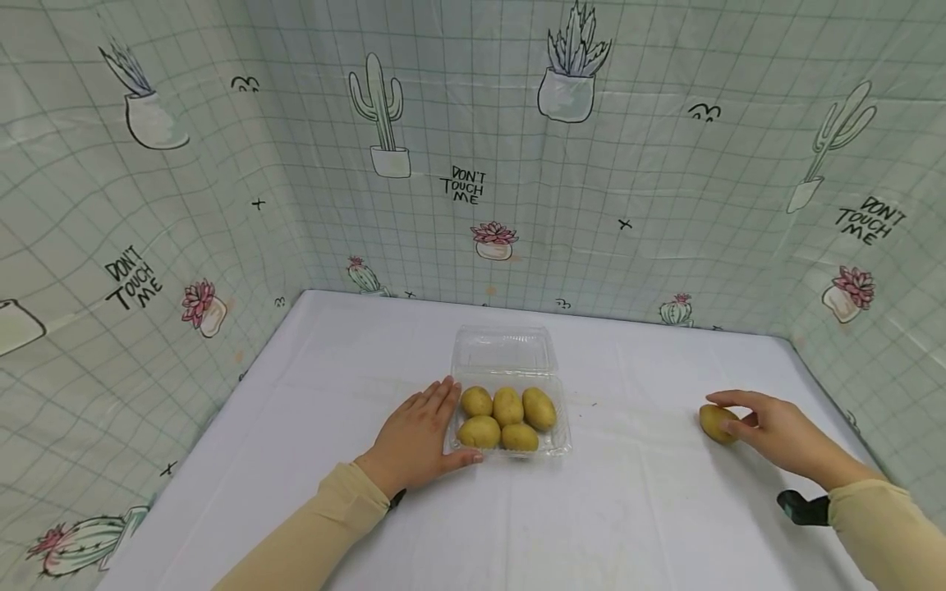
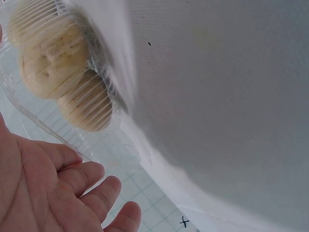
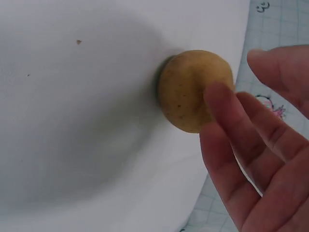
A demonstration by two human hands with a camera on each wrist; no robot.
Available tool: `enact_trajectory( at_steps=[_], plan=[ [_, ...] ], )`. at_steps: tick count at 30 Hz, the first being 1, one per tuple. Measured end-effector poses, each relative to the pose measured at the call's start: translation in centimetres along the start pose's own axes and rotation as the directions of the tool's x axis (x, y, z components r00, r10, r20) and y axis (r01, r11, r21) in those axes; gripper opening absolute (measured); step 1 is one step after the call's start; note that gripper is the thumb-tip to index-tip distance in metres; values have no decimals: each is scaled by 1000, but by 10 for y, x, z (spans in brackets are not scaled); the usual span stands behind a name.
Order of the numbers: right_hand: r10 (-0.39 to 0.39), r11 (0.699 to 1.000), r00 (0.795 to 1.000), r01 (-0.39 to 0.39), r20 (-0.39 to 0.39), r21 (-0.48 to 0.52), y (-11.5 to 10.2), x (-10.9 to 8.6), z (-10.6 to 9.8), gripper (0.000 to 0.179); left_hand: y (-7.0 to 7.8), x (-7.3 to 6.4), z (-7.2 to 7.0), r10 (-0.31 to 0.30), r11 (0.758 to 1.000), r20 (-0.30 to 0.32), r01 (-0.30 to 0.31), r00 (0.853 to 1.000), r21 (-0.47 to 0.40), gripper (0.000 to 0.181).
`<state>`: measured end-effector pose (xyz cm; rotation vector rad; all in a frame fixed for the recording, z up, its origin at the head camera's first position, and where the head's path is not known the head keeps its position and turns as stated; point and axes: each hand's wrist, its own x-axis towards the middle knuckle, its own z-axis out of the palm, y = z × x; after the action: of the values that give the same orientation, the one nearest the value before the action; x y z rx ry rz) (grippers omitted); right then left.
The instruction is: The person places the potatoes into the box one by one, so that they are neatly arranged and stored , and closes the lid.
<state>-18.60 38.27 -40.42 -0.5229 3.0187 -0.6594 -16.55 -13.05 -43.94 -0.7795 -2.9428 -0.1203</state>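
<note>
A clear plastic box [image 1: 564, 443] with its lid raised holds several yellow potatoes [image 1: 507, 406] on the white table. My left hand [image 1: 423, 435] rests at the box's left side, with its fingers spread along the edge and its thumb by the front corner. In the left wrist view, the fingertips are right at the box's ridged clear wall [image 2: 53, 137]. Off to the right, a single potato [image 1: 715, 422] sits on the table. My right hand [image 1: 776, 431] is around it, fingers gently bent. In the right wrist view, fingertips overlap this potato [image 3: 186, 92] and a gap shows beside the thumb.
White cloth [image 1: 628, 509] covers the table. Fabric walls [image 1: 510, 164] with a grid and cactus print stand at the back and both sides. The right wall is close to my right hand. The raised lid [image 1: 502, 349] stands at the back of the box.
</note>
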Motion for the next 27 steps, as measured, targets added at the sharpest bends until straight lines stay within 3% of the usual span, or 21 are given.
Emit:
enact_trajectory(
  at_steps=[11,27],
  plan=[
    [83,997,996,-83,30,-10,16,0,14,48,0,0,-1,5,1000,-4,-5,1000,10,103],
    [102,995,993,-103,52,2,19,-2,20,50,0,0,0,3,1000,-4,-3,1000,21,104]
  ],
)
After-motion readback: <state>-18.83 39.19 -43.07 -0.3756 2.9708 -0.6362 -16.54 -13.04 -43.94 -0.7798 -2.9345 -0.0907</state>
